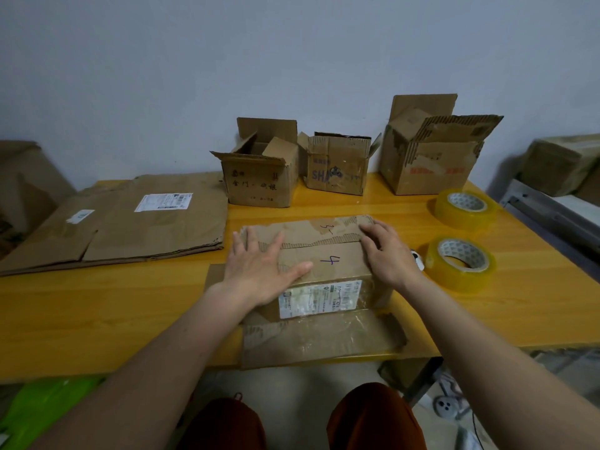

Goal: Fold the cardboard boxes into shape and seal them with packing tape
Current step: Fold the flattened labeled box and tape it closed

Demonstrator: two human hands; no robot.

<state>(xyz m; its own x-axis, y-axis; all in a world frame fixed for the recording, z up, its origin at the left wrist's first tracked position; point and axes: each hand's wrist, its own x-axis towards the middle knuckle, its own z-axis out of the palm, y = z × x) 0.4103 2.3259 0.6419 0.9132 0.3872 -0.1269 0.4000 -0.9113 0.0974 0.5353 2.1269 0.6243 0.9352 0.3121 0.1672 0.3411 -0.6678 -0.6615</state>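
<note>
While both hands press the flaps down, the box (319, 274) sits at the table's (130, 303) 6 o'clock edge, its long axis running 9 to 3. The left hand (259, 274) lies flat with fingers spread; the right hand (388, 251) has its fingers loosely together over the 3 o'clock corner. If either lifts to fetch the tape (461, 263) at 3 o'clock, the 2 flaps could spring open.

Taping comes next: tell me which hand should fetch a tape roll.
Right. The right hand lies beside the nearer tape roll; the left hand presses the box flaps flat on the far side.
</note>
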